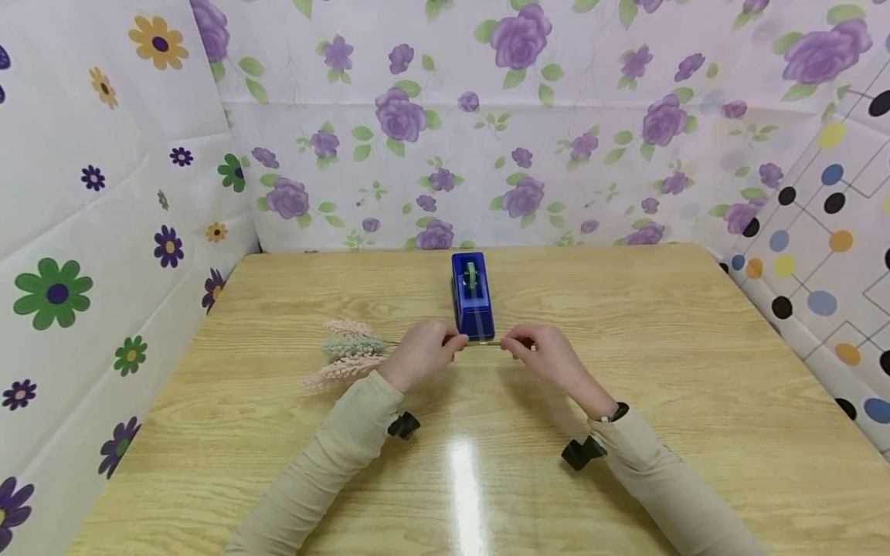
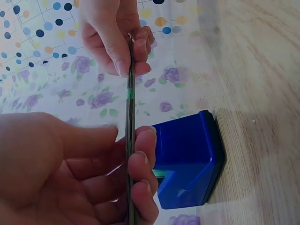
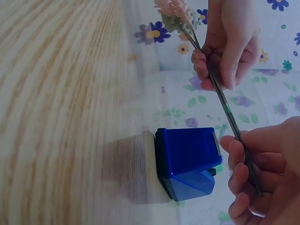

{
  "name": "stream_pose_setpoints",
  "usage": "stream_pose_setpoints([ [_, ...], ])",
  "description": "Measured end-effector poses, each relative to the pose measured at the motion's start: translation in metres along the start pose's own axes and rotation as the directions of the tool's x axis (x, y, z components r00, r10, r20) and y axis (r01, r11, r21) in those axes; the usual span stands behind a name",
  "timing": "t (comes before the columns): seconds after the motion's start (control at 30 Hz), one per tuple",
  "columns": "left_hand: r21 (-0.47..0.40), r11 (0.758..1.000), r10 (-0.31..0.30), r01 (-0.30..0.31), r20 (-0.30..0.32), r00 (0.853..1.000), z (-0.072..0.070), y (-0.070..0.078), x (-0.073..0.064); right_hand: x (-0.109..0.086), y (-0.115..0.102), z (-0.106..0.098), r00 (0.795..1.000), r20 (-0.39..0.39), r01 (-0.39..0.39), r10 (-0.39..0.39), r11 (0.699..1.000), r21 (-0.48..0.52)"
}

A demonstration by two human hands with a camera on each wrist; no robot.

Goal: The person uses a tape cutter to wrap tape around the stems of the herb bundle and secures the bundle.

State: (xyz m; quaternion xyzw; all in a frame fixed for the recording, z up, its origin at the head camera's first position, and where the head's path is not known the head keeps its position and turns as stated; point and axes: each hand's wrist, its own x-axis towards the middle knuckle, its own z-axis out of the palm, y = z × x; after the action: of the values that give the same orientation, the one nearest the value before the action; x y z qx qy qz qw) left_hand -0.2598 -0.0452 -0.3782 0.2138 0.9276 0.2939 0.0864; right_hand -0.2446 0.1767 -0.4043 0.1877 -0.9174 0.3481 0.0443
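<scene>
A bunch of artificial flowers (image 1: 353,347) with pink and pale green heads points to the left. Its thin dark stems (image 2: 131,112) run between both hands, level in the head view. My left hand (image 1: 420,353) grips them nearer the heads, fingers curled round. Toward the bare ends, my right hand (image 1: 548,354) holds the same stems between thumb and fingers. A narrow green band (image 3: 228,108) wraps the stems in the gap between the hands. Just behind that gap stands a blue tape dispenser (image 1: 476,313), its front edge close to the stems.
A roll of tape (image 1: 471,275) sits in the dispenser, with a toothed cutter (image 3: 217,143) at its front. The wooden table (image 1: 626,309) reaches back to a flowered cloth (image 1: 445,177). Patterned cloths also hang along the left and right sides.
</scene>
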Motion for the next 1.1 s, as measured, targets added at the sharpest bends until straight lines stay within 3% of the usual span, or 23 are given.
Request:
stream_pose_setpoints([
  [0.5, -0.009, 1.0, -0.021, 0.021, -0.03, 0.999, 0.0018, -0.0022, -0.0003, -0.0001, 0.0006, 0.0041, 0.997, -0.066, 0.037, -0.04, 0.998, -0.049],
  [0.77, 0.034, 0.999, -0.033, 0.035, -0.051, 0.998, 0.0022, -0.0015, 0.001, -0.0002, 0.0019, 0.005, 0.994, -0.089, 0.061, -0.066, 0.997, -0.057],
  [1.1, 0.069, 0.998, -0.003, 0.007, -0.07, 0.998, 0.0041, 0.0002, 0.0013, -0.0004, -0.0004, 0.0045, 1.0, 0.004, 0.002, -0.001, 0.999, -0.033],
])
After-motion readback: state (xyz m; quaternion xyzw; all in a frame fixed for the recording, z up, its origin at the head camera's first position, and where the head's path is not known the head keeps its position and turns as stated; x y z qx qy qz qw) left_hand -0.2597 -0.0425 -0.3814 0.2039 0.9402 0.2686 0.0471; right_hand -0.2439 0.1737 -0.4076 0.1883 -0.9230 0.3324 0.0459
